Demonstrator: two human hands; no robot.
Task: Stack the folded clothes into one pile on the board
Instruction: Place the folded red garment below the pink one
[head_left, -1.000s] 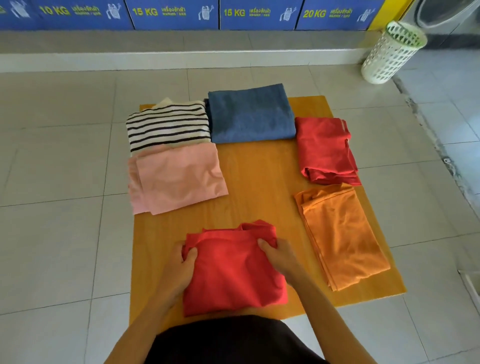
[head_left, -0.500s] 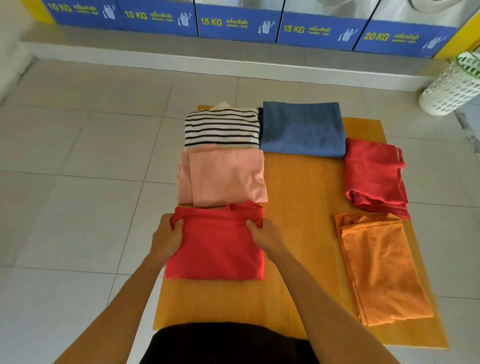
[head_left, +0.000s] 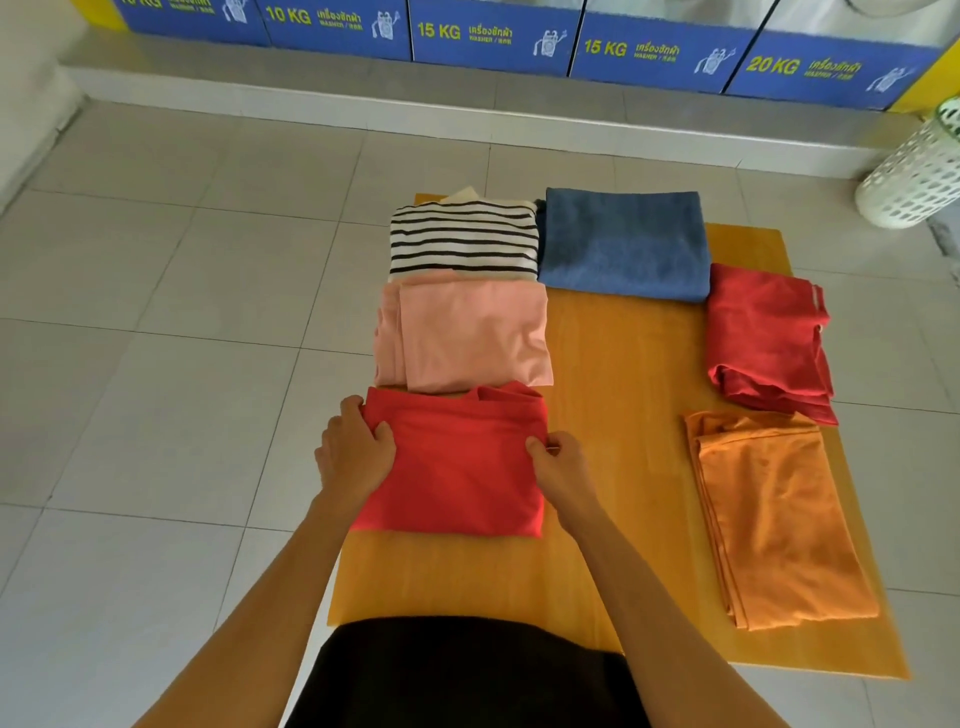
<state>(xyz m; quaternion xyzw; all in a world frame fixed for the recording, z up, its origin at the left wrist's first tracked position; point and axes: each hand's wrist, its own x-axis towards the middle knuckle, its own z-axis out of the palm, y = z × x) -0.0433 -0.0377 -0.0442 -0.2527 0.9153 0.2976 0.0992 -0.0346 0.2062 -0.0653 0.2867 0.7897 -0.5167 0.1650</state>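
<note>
A yellow wooden board (head_left: 623, 415) lies on the tiled floor with several folded clothes on it. A bright red folded garment (head_left: 457, 467) sits at the board's left side, just below a pink folded one (head_left: 467, 335). My left hand (head_left: 353, 452) grips its left edge and my right hand (head_left: 561, 467) grips its right edge. Behind the pink one lies a black-and-white striped top (head_left: 462, 239), with a blue folded cloth (head_left: 623, 244) to its right. A dark red garment (head_left: 763, 338) and an orange one (head_left: 774, 514) lie along the board's right side.
A white perforated laundry basket (head_left: 914, 176) stands at the far right on the floor. A raised step and blue washer panels (head_left: 493, 41) run along the back. My dark clothing (head_left: 467, 675) covers the board's near edge.
Both hands have carried the bright red garment from the board's near middle to the left, up against the pink one. The camera view has swung left.
</note>
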